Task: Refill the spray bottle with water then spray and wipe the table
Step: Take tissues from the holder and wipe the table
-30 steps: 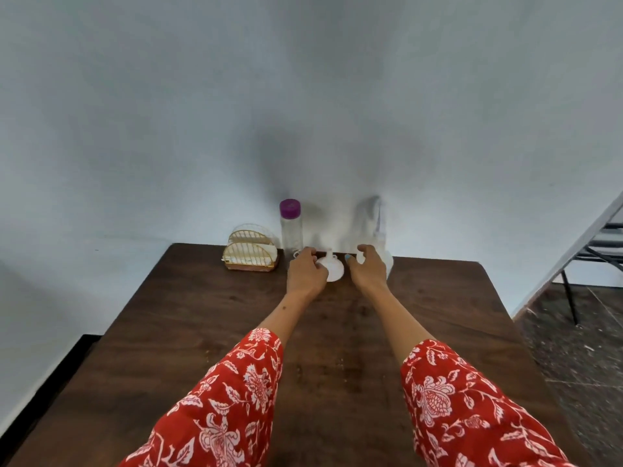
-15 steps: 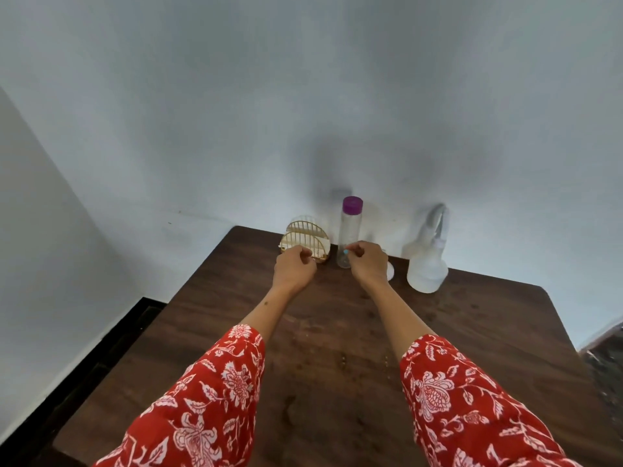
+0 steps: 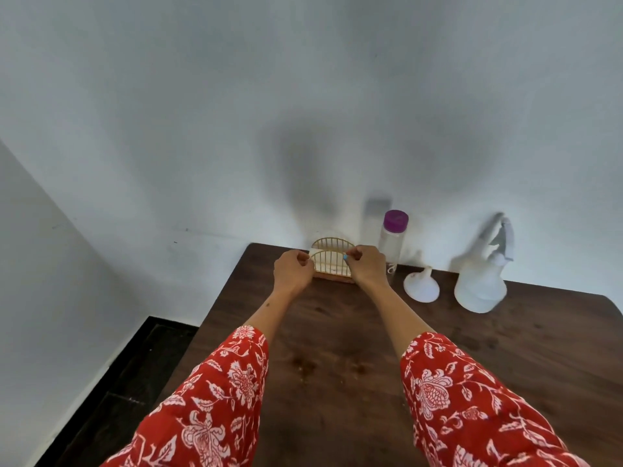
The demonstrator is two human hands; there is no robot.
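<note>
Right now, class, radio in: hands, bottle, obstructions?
Left hand and right hand both at napkin holder, pinching its ends. Spray bottle untouched, capped. Funnel beside it. Nothing blocking.

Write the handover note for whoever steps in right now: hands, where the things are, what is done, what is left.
Left hand and right hand: fingers pinching at either end of the napkin holder, far table edge.
Water bottle, purple cap on, stands right of the holder; white funnel upside down beside it; spray bottle furthest right, untouched, blurred.
Done: nothing visible yet.
Left: refill, spray, wipe.
</note>
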